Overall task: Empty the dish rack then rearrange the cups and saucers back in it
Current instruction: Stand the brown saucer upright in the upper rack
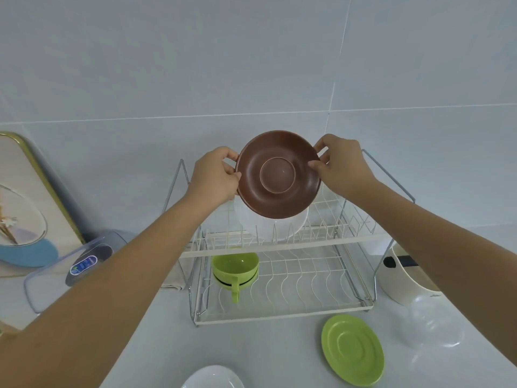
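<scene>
Both hands pinch a brown saucer (279, 175) by its rim: the left hand (214, 175) grips the left edge with thumb and fingers curled round it, the right hand (342, 163) holds the right edge the same way. The saucer stands nearly upright, its underside and foot ring facing the camera, held above the upper tier of the dish rack (279, 245). Just behind and below it a white saucer (268, 224) stands on edge in the upper tier's slots. On the lower tier, at the left, sits a green cup (235, 266) with its handle pointing toward the camera. In front of the rack, on the white counter (265, 351), a green saucer (352, 350) lies flat to the right, and a white plate (212, 378) shows at the bottom edge. A cream pot (402, 278) stands right of the rack, a clear plastic box (56, 275) to its left.
</scene>
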